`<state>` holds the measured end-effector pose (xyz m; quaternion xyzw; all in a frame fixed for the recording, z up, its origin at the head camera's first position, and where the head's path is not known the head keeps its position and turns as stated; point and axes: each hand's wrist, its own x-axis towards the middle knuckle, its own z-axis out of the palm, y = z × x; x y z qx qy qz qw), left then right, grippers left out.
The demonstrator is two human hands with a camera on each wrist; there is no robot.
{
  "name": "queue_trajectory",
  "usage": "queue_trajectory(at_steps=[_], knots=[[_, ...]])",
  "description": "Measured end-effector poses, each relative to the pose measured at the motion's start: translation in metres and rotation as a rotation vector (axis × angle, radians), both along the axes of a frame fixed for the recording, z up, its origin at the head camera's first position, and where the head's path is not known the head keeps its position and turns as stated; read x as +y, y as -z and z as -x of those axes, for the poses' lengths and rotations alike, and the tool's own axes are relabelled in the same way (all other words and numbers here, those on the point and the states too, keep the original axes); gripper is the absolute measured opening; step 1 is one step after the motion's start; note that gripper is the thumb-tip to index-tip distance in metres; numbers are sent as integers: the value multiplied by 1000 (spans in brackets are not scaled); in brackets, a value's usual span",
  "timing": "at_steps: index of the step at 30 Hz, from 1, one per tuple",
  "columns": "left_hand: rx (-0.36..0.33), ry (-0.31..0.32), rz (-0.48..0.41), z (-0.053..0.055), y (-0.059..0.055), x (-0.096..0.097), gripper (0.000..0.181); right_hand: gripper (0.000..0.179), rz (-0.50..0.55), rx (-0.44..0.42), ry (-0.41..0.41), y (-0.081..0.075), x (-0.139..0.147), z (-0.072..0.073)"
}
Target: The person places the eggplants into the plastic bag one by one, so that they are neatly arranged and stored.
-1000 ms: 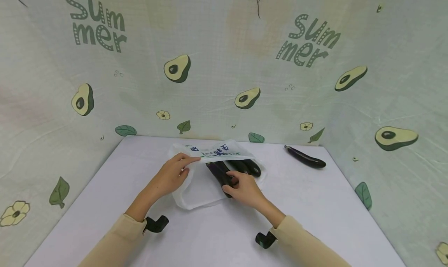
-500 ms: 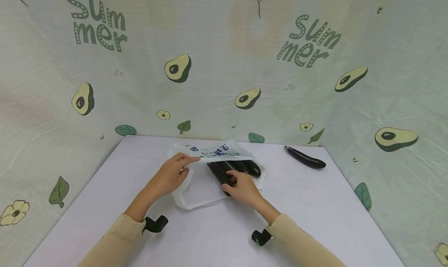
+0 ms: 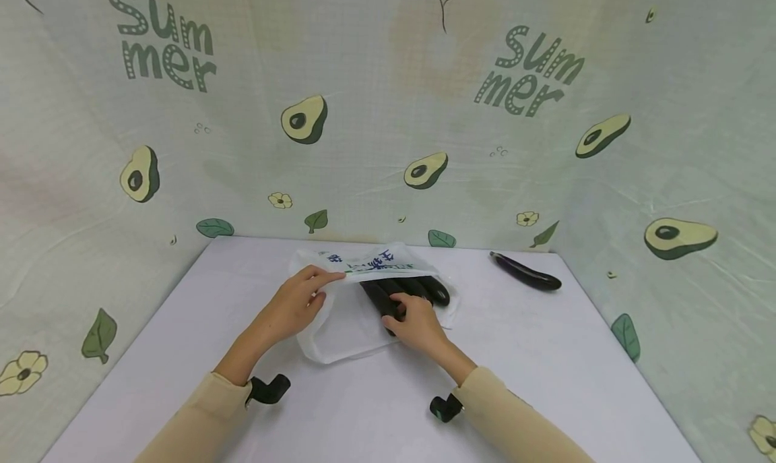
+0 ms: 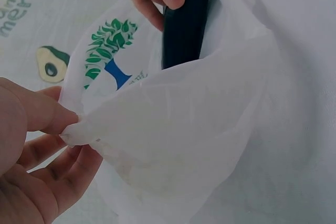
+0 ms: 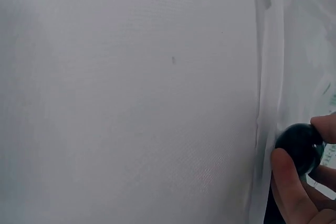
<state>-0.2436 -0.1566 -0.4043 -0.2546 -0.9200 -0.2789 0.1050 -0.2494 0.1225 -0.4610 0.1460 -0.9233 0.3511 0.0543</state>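
A white plastic bag [image 3: 348, 318] with blue and green print lies on the table, its mouth facing me. My left hand [image 3: 293, 306] pinches the upper rim at the left, as the left wrist view shows up close [image 4: 39, 150]. With thumb and fingers my right hand [image 3: 419, 323] grips the near end of an eggplant [image 3: 377, 294]; its far end is hidden under the bag's flap. Several more dark eggplants [image 3: 436, 290] lie side by side in the bag, right of the held one. In the right wrist view the rounded eggplant end [image 5: 299, 142] sits between the fingers.
A single eggplant [image 3: 526, 272] lies outside the bag at the table's back right. The white table [image 3: 339, 416] is bounded by a patterned cloth [image 3: 364, 112] at the back and sides.
My right hand has moved slightly left and away from me, and the held eggplant has gone a little deeper into the bag. My left hand has stayed on the rim.
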Motion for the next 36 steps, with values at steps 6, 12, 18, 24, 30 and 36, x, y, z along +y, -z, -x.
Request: queue_trajectory(at_steps=[6,12,18,24,30,36], knots=[[6,0,-4,1,-1,2,52,48,3,13,-6,2,-2,3],[16,13,-6,0,-2,2,51,47,2,25,-16,2,-8,6],[12,7,-2,-1,-1,1,52,46,-1,36,-5,4,-16,7],[10,8,-2,-1,-2,0,52,47,0,27,30,3,-22,8],[11,17,-1,0,-1,0,52,46,-10,33,53,4,-24,10],[6,14,-4,0,0,0,52,49,-23,37,48,5,-19,9]])
